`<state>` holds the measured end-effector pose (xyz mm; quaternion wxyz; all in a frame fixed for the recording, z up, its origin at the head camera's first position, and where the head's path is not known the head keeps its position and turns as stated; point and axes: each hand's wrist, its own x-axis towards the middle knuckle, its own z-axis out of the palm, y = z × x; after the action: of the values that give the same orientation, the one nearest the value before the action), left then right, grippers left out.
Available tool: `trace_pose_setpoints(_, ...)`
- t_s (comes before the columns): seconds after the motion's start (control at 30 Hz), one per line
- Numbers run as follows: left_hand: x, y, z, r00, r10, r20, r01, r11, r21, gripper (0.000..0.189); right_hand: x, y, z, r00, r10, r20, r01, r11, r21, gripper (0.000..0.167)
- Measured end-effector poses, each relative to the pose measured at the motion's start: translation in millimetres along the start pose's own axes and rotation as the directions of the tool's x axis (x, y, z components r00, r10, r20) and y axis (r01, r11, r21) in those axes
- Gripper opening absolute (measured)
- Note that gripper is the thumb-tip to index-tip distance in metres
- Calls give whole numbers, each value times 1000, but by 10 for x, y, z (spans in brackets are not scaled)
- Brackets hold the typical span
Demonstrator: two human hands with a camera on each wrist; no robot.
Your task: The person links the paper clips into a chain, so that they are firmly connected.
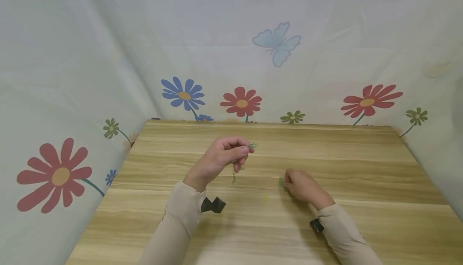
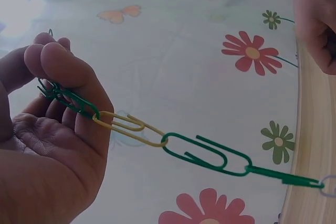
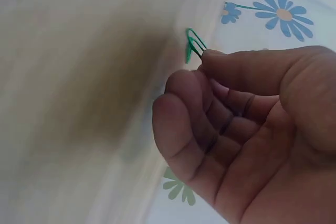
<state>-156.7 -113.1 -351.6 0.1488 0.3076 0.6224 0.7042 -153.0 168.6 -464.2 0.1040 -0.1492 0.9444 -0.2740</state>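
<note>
My left hand (image 1: 224, 156) is raised above the table and pinches a green paper clip (image 1: 253, 145) between thumb and fingers. A chain of linked paper clips (image 1: 234, 177) hangs below that hand. In the left wrist view a yellow paper clip (image 2: 128, 124) links to a green paper clip (image 2: 205, 153), with another green one and a pale clip (image 2: 329, 186) beyond. My right hand (image 1: 302, 184), low over the table, pinches another green paper clip (image 3: 195, 40) between thumb and fingertip; its lower end is hidden by the fingers.
A yellow paper clip (image 1: 265, 198) lies on the wooden table (image 1: 325, 148) between the two hands. Behind and left of the table hangs a pale cloth (image 1: 202, 24) printed with flowers and a butterfly. Dark straps sit at both wrists.
</note>
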Motion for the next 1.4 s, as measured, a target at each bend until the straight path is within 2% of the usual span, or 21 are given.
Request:
trace_pose_setpoints(0.1,7,9,11,1000,1,-5,-1,1000,-2,30,-1,2,-33,998,-62,-25,63,998,25,15)
trace_pose_setpoints(0.23,15,20,28,1000,1,-21,0,1000,23,18,3,-103,-169,987,-142,-76,150,983,105,11)
trace_pose_setpoints(0.33,29,33,50,1000,7,-29,-4,996,90,16,-16,-272,-320,973,-188,-137,212,959,187,9)
trace_pose_setpoints(0.43,44,39,72,999,16,-37,-10,984,175,16,-62,-464,-467,949,-227,-219,281,925,257,6)
trace_pose_setpoints(0.57,43,39,98,998,36,-60,-16,954,298,18,-124,-689,-626,915,-247,-319,354,871,340,5)
trace_pose_setpoints(0.73,30,77,162,994,61,-87,-20,911,413,21,-199,-881,-757,882,-267,-389,426,803,417,6)
trace_pose_setpoints(0.87,24,95,216,992,67,-111,-4,874,486,22,-223,-957,-791,861,-295,-414,472,767,435,5)
trace_pose_setpoints(0.97,21,97,239,990,72,-122,4,845,535,22,-233,-991,-796,853,-303,-425,489,749,446,4)
trace_pose_setpoints(1.03,20,101,245,989,80,-120,0,834,552,21,-239,-1012,-798,849,-305,-431,497,737,458,5)
trace_pose_setpoints(1.2,14,111,242,990,89,-114,-10,830,558,19,-240,-1050,-806,837,-311,-451,521,708,477,4)
trace_pose_setpoints(1.4,13,106,221,991,78,-111,-6,844,536,17,-257,-1083,-820,817,-322,-479,554,669,495,4)
